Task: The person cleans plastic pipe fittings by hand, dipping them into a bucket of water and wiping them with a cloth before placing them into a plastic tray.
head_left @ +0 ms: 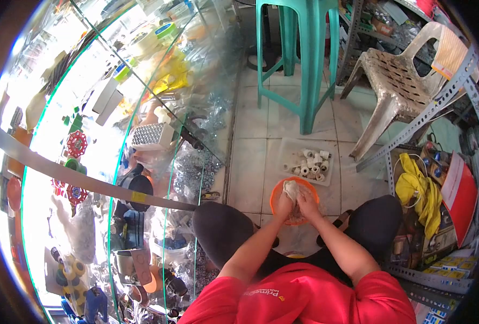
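Both hands are close together over an orange bowl [275,193] on the tiled floor, between the knees. My left hand [284,206] is closed around a crumpled white cloth [291,188]. Against it, on the right side of the bowl, my right hand [306,205] has its fingers bent inward; what they grip is too small to make out. The bowl's contents are mostly covered by the hands. Just beyond the bowl lies a clear plastic tray [288,148] with several whitish pipe fittings [315,162] heaped toward its right side.
A glass display case [169,162] full of hardware runs along the left. Ahead stands a green plastic stool [307,70], with a worn plastic chair [393,81] to its right. Metal shelving with a yellow cloth [420,189] and a red-and-white panel [459,197] is on the right.
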The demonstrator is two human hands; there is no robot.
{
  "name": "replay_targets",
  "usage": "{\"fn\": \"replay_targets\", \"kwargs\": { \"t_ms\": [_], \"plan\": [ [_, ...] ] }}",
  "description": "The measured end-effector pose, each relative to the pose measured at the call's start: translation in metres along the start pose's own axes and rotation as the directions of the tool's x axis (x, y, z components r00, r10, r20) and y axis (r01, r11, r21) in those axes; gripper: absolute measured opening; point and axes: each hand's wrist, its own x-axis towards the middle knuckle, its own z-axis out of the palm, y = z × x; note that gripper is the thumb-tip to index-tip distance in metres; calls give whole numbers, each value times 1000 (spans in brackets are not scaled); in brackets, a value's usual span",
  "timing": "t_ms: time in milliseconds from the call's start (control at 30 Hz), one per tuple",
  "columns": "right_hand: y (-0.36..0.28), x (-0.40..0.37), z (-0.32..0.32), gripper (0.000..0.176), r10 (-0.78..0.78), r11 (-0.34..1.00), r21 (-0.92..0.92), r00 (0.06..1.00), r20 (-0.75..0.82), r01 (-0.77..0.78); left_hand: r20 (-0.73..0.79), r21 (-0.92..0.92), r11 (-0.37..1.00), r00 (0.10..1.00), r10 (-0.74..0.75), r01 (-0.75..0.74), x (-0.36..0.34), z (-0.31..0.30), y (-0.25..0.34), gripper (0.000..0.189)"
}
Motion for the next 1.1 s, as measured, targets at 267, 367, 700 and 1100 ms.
{"fn": "replay_targets", "kwargs": {
  "t_ms": [267, 367, 700, 1100],
  "plan": [
    [-35, -4, -23, 41, -89, 988, -116, 988, 122, 103, 210, -254, 844, 879, -428, 471, 16, -9, -19, 32],
    [-28, 11, -32, 37, -108, 989, 128, 967, 233, 79, 108, -22, 988, 983, -149, 152, 4, -6, -13, 33],
    [-22, 4, -18, 44, -203, 957, -189, 974, 103, 219, 45, -429, 857, 954, -298, 287, 12, -1, -21, 33],
    [-21, 9, -30, 51, 139, 963, 189, 954, 264, -193, 165, -245, 914, 943, -290, 324, 7, -9, -6, 35]
  ]
}}
